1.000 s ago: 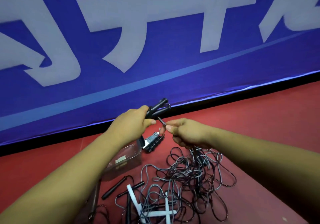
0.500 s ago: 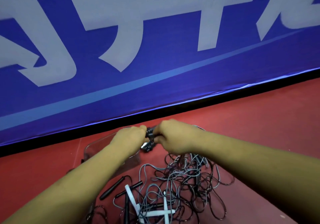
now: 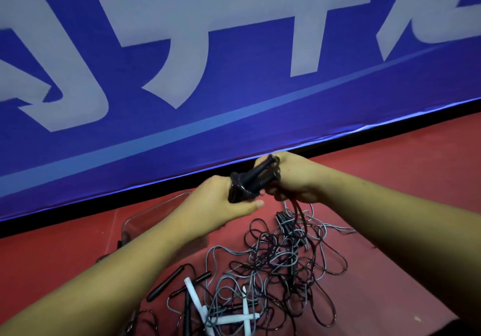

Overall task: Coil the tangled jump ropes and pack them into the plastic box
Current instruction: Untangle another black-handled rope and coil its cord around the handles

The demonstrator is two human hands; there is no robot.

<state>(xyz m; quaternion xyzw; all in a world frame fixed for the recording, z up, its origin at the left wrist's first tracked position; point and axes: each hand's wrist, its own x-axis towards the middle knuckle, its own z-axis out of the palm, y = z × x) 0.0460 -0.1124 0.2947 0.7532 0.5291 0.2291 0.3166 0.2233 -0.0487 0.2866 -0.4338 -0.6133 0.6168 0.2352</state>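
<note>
Jump ropes [image 3: 273,262] of grey and dark cord are heaped in a tangle on the red floor [image 3: 390,179]. Behind the tangle, a blue banner [image 3: 234,75] with large pale characters is stood along the floor. To the left of the tangle, a clear plastic box [image 3: 156,205] is set on the floor, partly hidden by the left forearm. Above the tangle both hands are held close together. The left hand [image 3: 221,203] is curled round the lower end of a black rope bundle [image 3: 253,179], and the right hand [image 3: 291,179] is wrapped round its upper end. A dark cord [image 3: 296,213] is hung from the right hand into the tangle. At the tangle's near left edge, white handles [image 3: 194,296] and a black handle [image 3: 166,285] are laid.
</note>
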